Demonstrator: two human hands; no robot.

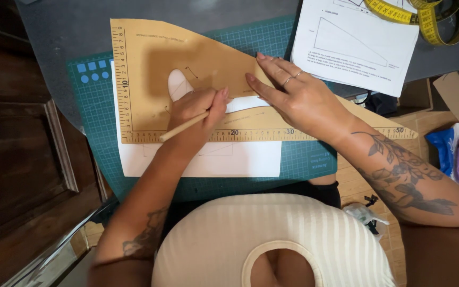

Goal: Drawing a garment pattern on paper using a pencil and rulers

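gripping a pencil [183,126] in my left hand [200,109], i press my flat, open right hand [293,95] on the tan curved ruler [150,58] over white paper [213,159].

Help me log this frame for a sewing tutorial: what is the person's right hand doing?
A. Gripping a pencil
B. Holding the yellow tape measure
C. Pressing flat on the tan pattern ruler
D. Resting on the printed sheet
C: the right hand lies with fingers spread on the tan pattern ruler, while the left hand grips the pencil.

Sewing workrm, cutting mat [304,159], tape measure [426,18], pattern ruler [150,58]
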